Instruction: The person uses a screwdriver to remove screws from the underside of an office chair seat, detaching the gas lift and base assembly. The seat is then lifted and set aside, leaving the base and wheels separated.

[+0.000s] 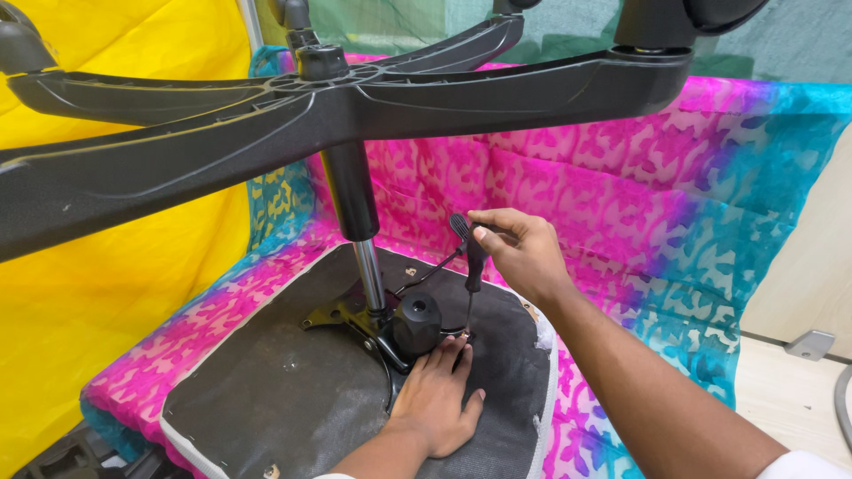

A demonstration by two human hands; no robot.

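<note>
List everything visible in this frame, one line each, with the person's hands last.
Chair base: one, black, star-shaped, upside down across the top.
Gas cylinder: one, black and silver, upright between base and seat.
Seat underside: one, dark grey, lying on the cloth.
Mechanism knob: one, black, beside the cylinder.
Screwdriver: one, black handle, upright, tip at the seat plate.
Patterned cloth: one, pink and blue, under and behind the seat.
Yellow sheet: one, left.
Left hand: flat on the seat.
Right hand: gripping the screwdriver.

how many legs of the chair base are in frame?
4. One leg runs to the lower left, one to the upper left, one to the upper middle, one to the upper right. A fifth may be hidden out of frame.
</note>
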